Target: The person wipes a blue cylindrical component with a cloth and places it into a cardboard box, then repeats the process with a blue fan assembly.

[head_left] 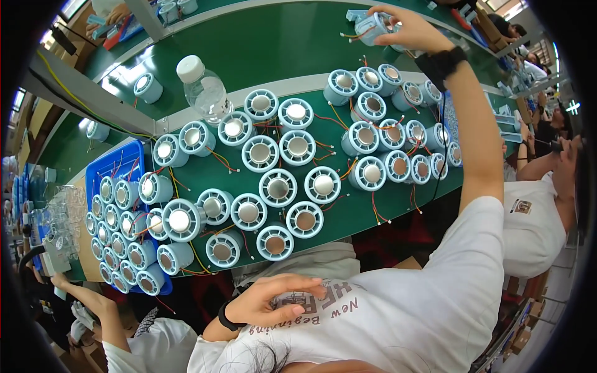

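My right hand reaches out over the far part of the green bench, fingers closed round a light-blue plastic motor housing with thin wires trailing from its left side. Another pale blue piece shows just behind it, partly hidden. My left hand hovers in front of my chest, fingers loosely bent and thumb apart, with nothing in it. Between my hands and the bench rail stand many similar round housings, such as one near the front edge, with silvery or brownish discs on top and red, black and yellow wires.
A blue tray packed with housings sits at the left. A capped clear bottle stands by the metal rail. Beyond the rail is a lone housing. Co-workers sit on both sides, one in a white shirt.
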The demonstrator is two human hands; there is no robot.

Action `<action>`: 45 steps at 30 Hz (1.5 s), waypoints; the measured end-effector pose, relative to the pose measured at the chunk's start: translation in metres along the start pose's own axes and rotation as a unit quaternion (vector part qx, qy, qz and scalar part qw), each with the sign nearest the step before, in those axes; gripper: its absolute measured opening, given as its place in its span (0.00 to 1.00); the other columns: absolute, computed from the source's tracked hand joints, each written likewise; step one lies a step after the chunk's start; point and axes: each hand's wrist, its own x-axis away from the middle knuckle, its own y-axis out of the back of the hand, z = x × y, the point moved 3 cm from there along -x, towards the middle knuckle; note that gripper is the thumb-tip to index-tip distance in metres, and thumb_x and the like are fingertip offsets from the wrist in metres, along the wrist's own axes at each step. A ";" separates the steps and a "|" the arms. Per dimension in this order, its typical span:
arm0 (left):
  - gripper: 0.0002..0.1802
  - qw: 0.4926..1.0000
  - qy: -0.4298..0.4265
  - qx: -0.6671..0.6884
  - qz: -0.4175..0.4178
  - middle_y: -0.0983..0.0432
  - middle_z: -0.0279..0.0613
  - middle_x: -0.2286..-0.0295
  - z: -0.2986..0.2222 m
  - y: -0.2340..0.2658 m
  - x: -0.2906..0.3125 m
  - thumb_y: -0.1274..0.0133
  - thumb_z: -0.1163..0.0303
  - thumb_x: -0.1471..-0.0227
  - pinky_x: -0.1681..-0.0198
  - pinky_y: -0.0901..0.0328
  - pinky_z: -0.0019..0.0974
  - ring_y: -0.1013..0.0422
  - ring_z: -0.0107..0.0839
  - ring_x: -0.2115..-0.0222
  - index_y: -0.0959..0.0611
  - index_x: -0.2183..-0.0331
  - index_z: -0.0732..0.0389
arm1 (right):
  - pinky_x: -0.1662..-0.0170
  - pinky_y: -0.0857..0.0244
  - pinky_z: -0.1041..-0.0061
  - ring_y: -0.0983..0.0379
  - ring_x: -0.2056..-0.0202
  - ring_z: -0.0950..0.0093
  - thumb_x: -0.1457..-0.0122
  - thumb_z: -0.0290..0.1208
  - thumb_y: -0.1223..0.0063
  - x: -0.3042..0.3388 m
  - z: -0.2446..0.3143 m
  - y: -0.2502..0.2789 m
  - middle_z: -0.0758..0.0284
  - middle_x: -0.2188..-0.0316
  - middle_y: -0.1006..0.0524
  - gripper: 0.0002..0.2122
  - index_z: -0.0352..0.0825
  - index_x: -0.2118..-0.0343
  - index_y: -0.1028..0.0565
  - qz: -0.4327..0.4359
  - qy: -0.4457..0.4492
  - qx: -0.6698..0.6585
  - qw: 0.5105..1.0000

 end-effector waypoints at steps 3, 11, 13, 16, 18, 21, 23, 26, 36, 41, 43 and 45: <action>0.28 0.998 -0.063 -0.020 0.024 0.28 0.50 0.51 -0.024 -0.015 -0.001 0.45 0.72 0.47 0.51 0.33 0.38 0.27 0.38 0.54 0.30 0.44 0.64 | 0.58 0.36 0.77 0.30 0.61 0.77 0.50 0.40 0.37 0.055 0.031 0.005 0.66 0.65 0.26 0.26 0.38 0.49 0.30 0.046 0.093 -0.062 0.993; 0.45 0.847 -0.248 -0.382 -0.274 0.52 0.61 0.39 -0.056 -0.028 -0.038 0.37 0.77 0.55 0.45 0.36 0.47 0.37 0.51 0.45 0.41 0.39 0.66 | 0.65 0.35 0.81 0.31 0.66 0.81 0.44 0.49 0.43 0.164 0.161 -0.028 0.66 0.64 0.26 0.27 0.31 0.51 0.29 0.285 0.079 -0.167 0.940; 0.46 0.803 -0.274 -0.437 -0.298 0.50 0.62 0.40 -0.055 -0.032 -0.042 0.36 0.77 0.56 0.46 0.35 0.47 0.36 0.51 0.45 0.41 0.39 0.66 | 0.66 0.35 0.81 0.31 0.68 0.81 0.43 0.50 0.45 0.178 0.171 -0.038 0.67 0.66 0.25 0.27 0.30 0.51 0.29 0.333 0.011 -0.207 0.920; 0.46 0.790 -0.348 -0.381 -0.330 0.46 0.64 0.43 -0.041 -0.030 -0.042 0.33 0.74 0.58 0.50 0.30 0.43 0.33 0.49 0.48 0.40 0.41 0.66 | 0.67 0.36 0.81 0.31 0.69 0.82 0.42 0.52 0.46 0.185 0.178 -0.044 0.67 0.69 0.25 0.27 0.30 0.51 0.29 0.389 -0.011 -0.175 0.904; 0.46 0.814 -0.337 -0.341 -0.329 0.45 0.63 0.43 -0.038 -0.026 -0.041 0.32 0.74 0.58 0.52 0.29 0.42 0.32 0.48 0.49 0.40 0.42 0.66 | 0.68 0.36 0.81 0.31 0.69 0.82 0.41 0.52 0.47 0.191 0.180 -0.050 0.68 0.71 0.25 0.28 0.29 0.51 0.29 0.420 -0.020 -0.160 0.893; 0.45 0.850 -0.318 -0.260 -0.330 0.42 0.61 0.45 -0.040 -0.023 -0.037 0.31 0.73 0.60 0.55 0.26 0.40 0.30 0.46 0.51 0.39 0.44 0.66 | 0.72 0.38 0.82 0.32 0.70 0.82 0.41 0.54 0.49 0.192 0.175 -0.052 0.66 0.70 0.24 0.29 0.31 0.48 0.30 0.319 -0.053 -0.167 0.931; 0.41 0.893 -0.287 -0.030 -0.344 0.36 0.58 0.49 -0.044 -0.024 -0.034 0.31 0.75 0.60 0.57 0.25 0.40 0.27 0.43 0.55 0.37 0.47 0.68 | 0.72 0.38 0.82 0.31 0.69 0.81 0.41 0.54 0.48 0.194 0.169 -0.049 0.65 0.67 0.24 0.29 0.32 0.47 0.30 0.281 0.003 -0.190 0.941; 0.37 0.911 -0.232 0.143 -0.310 0.31 0.56 0.53 -0.041 -0.017 -0.030 0.34 0.73 0.56 0.59 0.25 0.40 0.25 0.42 0.58 0.37 0.48 0.69 | 0.71 0.38 0.81 0.30 0.67 0.79 0.43 0.52 0.45 0.195 0.169 -0.043 0.64 0.62 0.24 0.29 0.34 0.45 0.31 0.194 0.106 -0.233 0.947; 0.36 0.961 -0.097 0.181 -0.187 0.27 0.56 0.57 -0.027 -0.019 -0.035 0.48 0.55 0.42 0.61 0.25 0.42 0.23 0.43 0.64 0.41 0.45 0.71 | 0.63 0.33 0.76 0.28 0.62 0.76 0.57 0.33 0.30 0.211 0.175 -0.063 0.70 0.56 0.24 0.32 0.38 0.46 0.29 0.096 0.331 -0.180 0.921; 0.38 0.950 -0.110 0.081 -0.281 0.28 0.62 0.56 -0.032 -0.025 -0.022 0.55 0.49 0.39 0.66 0.24 0.38 0.23 0.43 0.66 0.42 0.42 0.71 | 0.67 0.34 0.77 0.28 0.67 0.76 0.57 0.36 0.31 0.203 0.122 -0.045 0.67 0.61 0.24 0.31 0.42 0.47 0.30 0.020 0.147 -0.120 0.982; 0.30 0.952 -0.104 0.084 -0.276 0.27 0.60 0.57 -0.030 -0.015 -0.009 0.56 0.59 0.38 0.64 0.24 0.39 0.23 0.43 0.65 0.39 0.42 0.69 | 0.68 0.34 0.78 0.28 0.71 0.77 0.56 0.42 0.32 0.196 0.069 -0.024 0.66 0.65 0.24 0.31 0.44 0.47 0.31 -0.028 -0.016 -0.082 0.996; 0.26 0.954 -0.099 0.086 -0.269 0.27 0.60 0.57 -0.032 -0.012 -0.001 0.57 0.63 0.37 0.63 0.25 0.39 0.23 0.42 0.65 0.37 0.42 0.68 | 0.70 0.34 0.77 0.28 0.72 0.76 0.56 0.46 0.32 0.193 -0.003 -0.011 0.65 0.69 0.24 0.32 0.44 0.47 0.31 -0.083 -0.128 -0.027 0.988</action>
